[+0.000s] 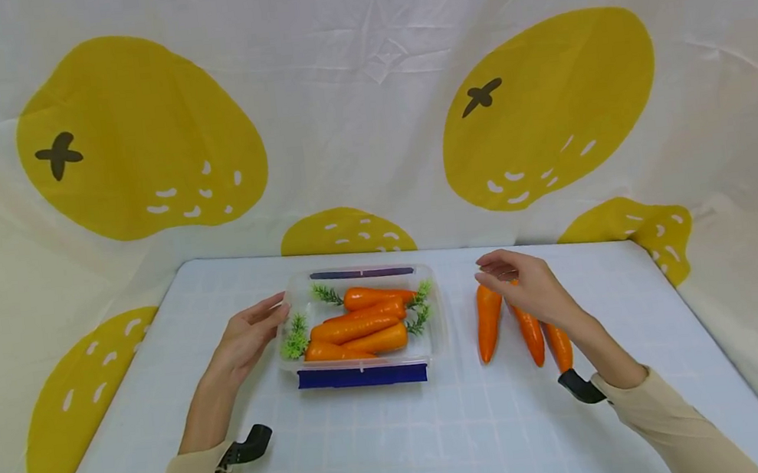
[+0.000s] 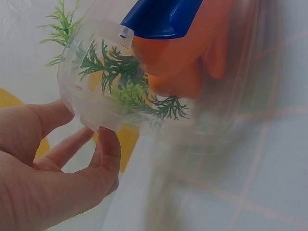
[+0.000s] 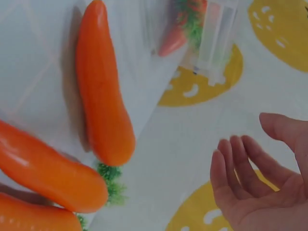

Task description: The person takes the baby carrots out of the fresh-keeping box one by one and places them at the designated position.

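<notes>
Fingertips of the left hand [image 1: 244,339] pinch the side flap [image 2: 101,118] at the left edge of the clear box [image 1: 437,323], probably to steady it. Inside lie several packed carrots [image 1: 360,322], heaped on their sides, green tops [image 1: 297,337] pointing both left and right, which likely lets the thick bodies share the middle. A blue flap [image 1: 362,376] is folded out along the near side, seemingly clear of the open top. Right of the box, three loose carrots [image 1: 490,325] rest on the table [image 1: 374,453], narrow tips toward the person, perhaps for easy reach. Above their far ends hovers the right hand [image 1: 529,282], empty, fingers loosely bent.
</notes>
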`<state>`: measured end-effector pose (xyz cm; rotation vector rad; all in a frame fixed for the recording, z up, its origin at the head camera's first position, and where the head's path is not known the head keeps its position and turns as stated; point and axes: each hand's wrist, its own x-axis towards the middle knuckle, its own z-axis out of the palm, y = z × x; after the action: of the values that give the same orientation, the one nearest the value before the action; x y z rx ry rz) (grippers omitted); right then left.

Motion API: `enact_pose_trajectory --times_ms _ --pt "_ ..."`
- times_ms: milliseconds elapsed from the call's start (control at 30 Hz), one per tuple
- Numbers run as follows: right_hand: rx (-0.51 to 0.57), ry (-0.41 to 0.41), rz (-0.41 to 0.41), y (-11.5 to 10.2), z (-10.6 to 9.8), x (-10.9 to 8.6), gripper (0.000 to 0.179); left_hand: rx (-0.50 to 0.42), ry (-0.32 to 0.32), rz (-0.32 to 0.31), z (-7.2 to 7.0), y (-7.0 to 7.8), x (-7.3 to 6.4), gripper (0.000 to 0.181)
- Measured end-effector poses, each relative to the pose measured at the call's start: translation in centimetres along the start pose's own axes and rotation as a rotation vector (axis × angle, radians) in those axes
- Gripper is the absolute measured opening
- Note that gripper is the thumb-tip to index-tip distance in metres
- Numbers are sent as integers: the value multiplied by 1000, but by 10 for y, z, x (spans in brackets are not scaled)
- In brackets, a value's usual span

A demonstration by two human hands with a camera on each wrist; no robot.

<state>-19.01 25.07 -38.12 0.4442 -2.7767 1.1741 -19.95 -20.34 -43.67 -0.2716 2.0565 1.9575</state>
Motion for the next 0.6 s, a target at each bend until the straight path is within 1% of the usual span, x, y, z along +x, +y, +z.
enact_pose_trajectory --times_ms 167,433,600 --pt "43 -41 -35 -17 14 12 32 -3 -1 0 0 2 1 60" --pt "81 -115 -185 -42 37 24 30 -7 -4 -1 -1 0 1 59" --pt "107 -174 -225 -52 53 28 30 -2 0 -1 0 0 1 59"
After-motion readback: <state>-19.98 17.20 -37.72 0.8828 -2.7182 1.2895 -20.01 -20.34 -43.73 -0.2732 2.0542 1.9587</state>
